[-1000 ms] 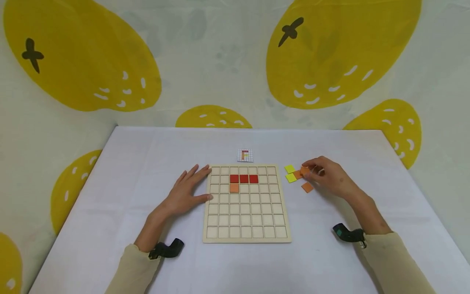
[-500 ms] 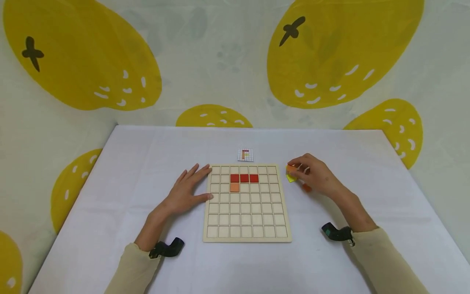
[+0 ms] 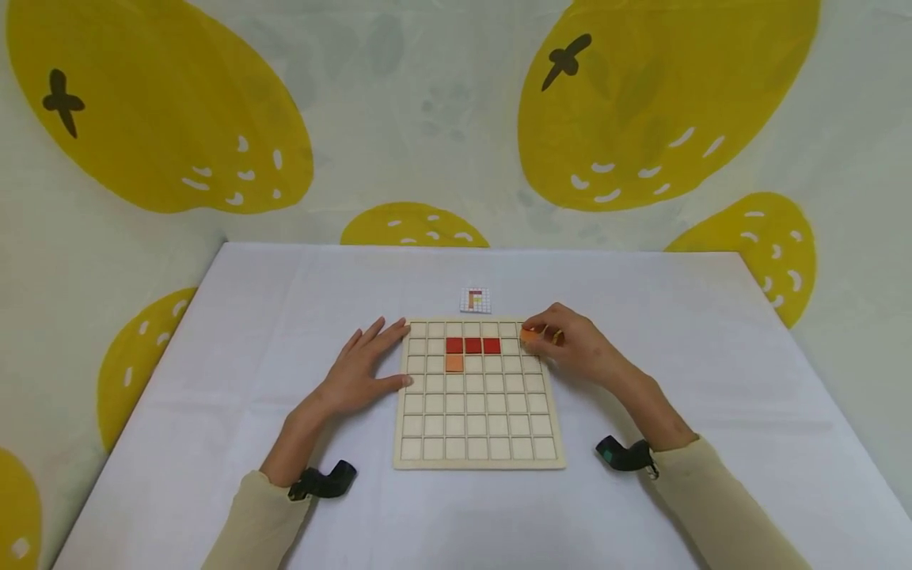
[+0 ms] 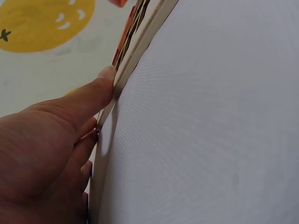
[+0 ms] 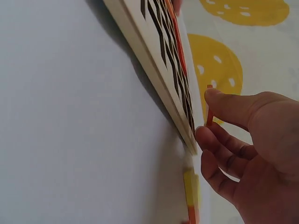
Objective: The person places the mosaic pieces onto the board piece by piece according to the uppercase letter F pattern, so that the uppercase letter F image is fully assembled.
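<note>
A square wooden grid board lies on the white table. Three red tiles form a row in its upper part, with one orange tile below the leftmost. My left hand is spread along the board's left side, thumb and fingertips at its edge. Over the board's upper right corner, my right hand pinches another orange tile between thumb and fingers. The right wrist view shows that tile on edge, raised above the board's surface.
A small card with a coloured pattern on a grid lies behind the board. Loose yellow tiles and an orange tile lie right of the board, mostly hidden by my right hand in the head view. A fruit-print cloth hangs behind the table.
My right hand has moved left from the loose tiles to the board's upper right corner, carrying the orange tile. My left hand stays in place.
</note>
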Demonstrator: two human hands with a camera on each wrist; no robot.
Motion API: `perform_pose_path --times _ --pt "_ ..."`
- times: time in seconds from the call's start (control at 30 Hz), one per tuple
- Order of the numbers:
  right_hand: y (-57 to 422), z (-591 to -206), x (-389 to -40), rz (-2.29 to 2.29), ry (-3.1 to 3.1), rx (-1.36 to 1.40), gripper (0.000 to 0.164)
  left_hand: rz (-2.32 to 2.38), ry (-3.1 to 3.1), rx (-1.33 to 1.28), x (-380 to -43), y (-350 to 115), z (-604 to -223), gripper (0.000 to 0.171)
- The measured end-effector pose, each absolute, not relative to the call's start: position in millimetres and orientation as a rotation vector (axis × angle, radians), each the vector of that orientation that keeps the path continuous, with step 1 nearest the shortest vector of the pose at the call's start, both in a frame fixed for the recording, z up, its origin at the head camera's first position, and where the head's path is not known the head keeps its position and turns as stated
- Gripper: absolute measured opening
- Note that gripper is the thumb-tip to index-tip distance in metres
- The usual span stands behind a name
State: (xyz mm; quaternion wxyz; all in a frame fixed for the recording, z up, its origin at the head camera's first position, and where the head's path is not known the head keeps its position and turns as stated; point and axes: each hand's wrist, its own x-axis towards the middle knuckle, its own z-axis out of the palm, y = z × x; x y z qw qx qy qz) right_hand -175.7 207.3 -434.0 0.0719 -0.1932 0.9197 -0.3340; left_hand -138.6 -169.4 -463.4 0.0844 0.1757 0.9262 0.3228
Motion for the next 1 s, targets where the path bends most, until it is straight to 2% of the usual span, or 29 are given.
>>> perform_pose_path --times 1.0 --pt "133 -433 -152 -1.010 2.589 -0.700 0.033 0.975 2.765 0.550 -137 -172 -465 0.082"
